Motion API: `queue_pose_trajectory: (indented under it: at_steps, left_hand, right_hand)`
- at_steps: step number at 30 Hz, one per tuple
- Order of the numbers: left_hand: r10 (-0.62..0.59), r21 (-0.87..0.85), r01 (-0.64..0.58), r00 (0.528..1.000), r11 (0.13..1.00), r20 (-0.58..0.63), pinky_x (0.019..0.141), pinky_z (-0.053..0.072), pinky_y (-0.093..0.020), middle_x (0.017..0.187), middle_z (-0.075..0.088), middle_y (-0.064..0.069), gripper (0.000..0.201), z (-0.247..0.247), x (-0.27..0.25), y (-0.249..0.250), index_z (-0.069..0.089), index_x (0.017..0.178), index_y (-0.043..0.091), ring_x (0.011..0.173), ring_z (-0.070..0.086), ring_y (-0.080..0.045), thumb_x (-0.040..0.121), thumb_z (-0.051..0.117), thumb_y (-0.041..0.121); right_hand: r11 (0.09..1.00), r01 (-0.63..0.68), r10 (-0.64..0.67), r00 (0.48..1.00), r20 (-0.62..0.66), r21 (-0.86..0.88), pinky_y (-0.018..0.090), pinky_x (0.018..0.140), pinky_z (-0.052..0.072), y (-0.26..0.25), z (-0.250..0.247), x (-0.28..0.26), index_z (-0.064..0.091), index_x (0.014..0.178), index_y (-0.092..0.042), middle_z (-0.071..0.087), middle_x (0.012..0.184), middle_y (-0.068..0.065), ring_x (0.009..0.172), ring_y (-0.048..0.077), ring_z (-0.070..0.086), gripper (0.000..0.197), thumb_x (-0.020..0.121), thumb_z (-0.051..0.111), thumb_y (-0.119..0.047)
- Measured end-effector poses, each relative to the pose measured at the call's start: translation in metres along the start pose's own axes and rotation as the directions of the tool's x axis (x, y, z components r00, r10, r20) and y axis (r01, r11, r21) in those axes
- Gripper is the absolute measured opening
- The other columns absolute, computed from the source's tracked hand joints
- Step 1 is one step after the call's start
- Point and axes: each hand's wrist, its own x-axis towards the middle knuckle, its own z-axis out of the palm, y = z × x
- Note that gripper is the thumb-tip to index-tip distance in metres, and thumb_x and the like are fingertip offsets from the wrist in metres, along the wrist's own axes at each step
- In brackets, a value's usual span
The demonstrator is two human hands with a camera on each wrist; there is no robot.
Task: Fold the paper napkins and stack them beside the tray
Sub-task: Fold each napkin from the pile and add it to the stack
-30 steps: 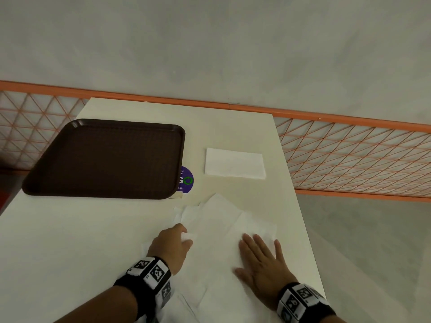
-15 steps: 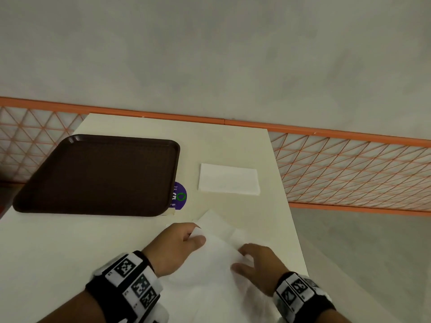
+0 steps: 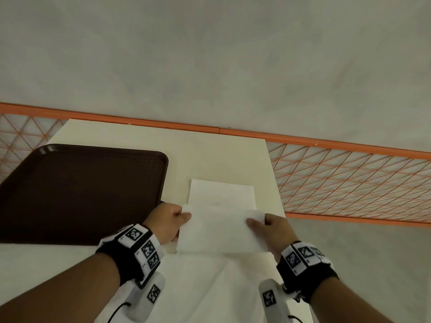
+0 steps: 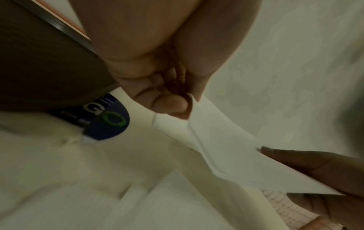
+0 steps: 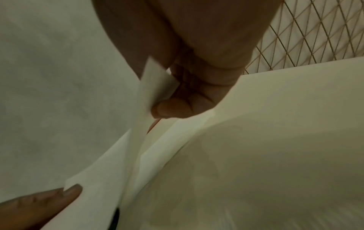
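Left hand (image 3: pixel 166 221) and right hand (image 3: pixel 271 227) each pinching an end of a white napkin (image 3: pixel 219 231), lower centre of frame, just below folded napkin (image 3: pixel 221 194), right of brown tray (image 3: pixel 79 192).

A dark brown rectangular plastic tray (image 3: pixel 79 190) with a fine woven texture sits on the plain cream worktop (image 3: pixel 210 157). The folded paper napkin (image 3: pixel 221 193) beside it is white, as is the held paper napkin (image 3: pixel 219 231). A round sticker (image 4: pixel 106 123) is dark blue with a green ring and pale letters. The metal mesh fence (image 3: pixel 349 180) is orange, in a diamond lattice. Black wristbands (image 3: pixel 130 252) carry black-and-white square markers.
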Motion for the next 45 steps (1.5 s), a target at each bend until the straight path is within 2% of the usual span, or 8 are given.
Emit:
queue_pose_trajectory:
  at_steps: [4,8,15,21,25,30,37,45]
  left_hand:
    - [0.046,0.062,-0.041,0.995,0.997,-0.085,0.048,0.049,-0.027,0.064,0.057,-0.012,0.035,-0.004,0.044,0.017,0.052,0.065,0.005,0.056,0.057,-0.024,0.093,0.059,0.025]
    - [0.104,0.217,-0.074,0.986,0.974,-0.133,0.068,0.053,-0.043,0.063,0.052,-0.011,0.036,-0.004,0.079,0.028,0.05,0.064,0.008,0.065,0.057,-0.03,0.09,0.062,0.03]
    - [0.049,0.395,0.036,0.978,0.918,-0.204,0.07,0.043,-0.03,0.068,0.054,-0.001,0.039,0.008,0.121,0.026,0.046,0.061,0.016,0.077,0.053,-0.024,0.09,0.062,0.036]
    - [0.028,0.511,0.125,0.959,0.85,-0.282,0.076,0.048,-0.037,0.107,0.059,-0.007,0.042,0.012,0.111,0.031,0.053,0.107,0.012,0.098,0.06,-0.031,0.09,0.056,0.05]
    - [0.278,0.6,-0.307,0.95,0.738,0.144,0.078,0.044,-0.032,0.093,0.055,0.006,0.027,0.03,0.072,0.049,0.052,0.091,0.024,0.094,0.057,-0.021,0.09,0.054,0.05]
    - [0.122,0.572,-0.673,0.691,0.468,0.713,0.096,0.042,-0.039,0.122,0.053,-0.001,0.044,0.077,0.019,0.048,0.056,0.123,0.02,0.113,0.049,-0.022,0.089,0.057,0.048]
    - [0.083,0.637,-0.725,0.675,0.26,0.734,0.096,0.033,-0.039,0.127,0.047,-0.005,0.042,0.098,-0.005,0.031,0.052,0.126,0.02,0.116,0.043,-0.026,0.09,0.06,0.039]
    - [0.074,0.658,-0.615,0.753,0.434,0.654,0.097,0.036,-0.036,0.125,0.051,-0.002,0.045,0.102,-0.015,0.029,0.048,0.124,0.018,0.111,0.052,-0.025,0.085,0.068,0.029]
  right_hand:
    - [1.0,0.004,-0.005,0.999,-0.038,-0.03,0.04,0.066,0.056,-0.016,-0.003,0.044,0.065,0.063,-0.015,0.065,0.065,0.004,0.063,0.025,0.06,0.022,0.082,0.074,-0.021]
    - [0.95,0.048,-0.088,0.989,-0.118,-0.307,0.021,0.055,0.04,-0.031,-0.003,0.08,0.065,0.071,-0.019,0.063,0.07,-0.002,0.064,0.015,0.056,0.019,0.083,0.071,-0.032]
    - [0.867,-0.03,-0.046,0.989,-0.138,-0.497,0.024,0.066,0.037,-0.038,0.009,0.116,0.062,0.08,-0.021,0.063,0.083,0.001,0.076,0.021,0.054,0.023,0.08,0.073,-0.041]
    - [0.81,-0.064,-0.046,0.984,-0.171,-0.584,0.03,0.072,0.042,-0.035,0.013,0.113,0.055,0.103,-0.019,0.062,0.103,0.003,0.088,0.025,0.057,0.04,0.081,0.069,-0.049]
    - [0.815,-0.029,-0.08,0.984,-0.161,-0.579,0.032,0.078,0.043,-0.04,0.009,0.096,0.047,0.116,-0.017,0.061,0.112,0.004,0.101,0.026,0.058,0.05,0.085,0.065,-0.051]
    - [0.853,-0.004,-0.057,0.993,-0.1,-0.522,0.034,0.079,0.051,-0.033,0.008,0.051,0.051,0.101,-0.023,0.063,0.094,0.0,0.087,0.022,0.06,0.031,0.086,0.064,-0.047]
    - [0.886,0.024,-0.047,0.998,-0.037,-0.464,0.019,0.058,0.04,0.017,-0.003,-0.051,0.055,0.088,-0.025,0.058,0.073,-0.01,0.064,0.005,0.053,0.017,0.087,0.066,-0.039]
    - [0.821,0.097,0.046,0.971,0.234,-0.563,0.02,0.074,0.047,0.071,0.027,-0.14,0.04,0.074,-0.035,0.058,0.073,-0.01,0.073,0.007,0.055,0.024,0.081,0.06,-0.047]
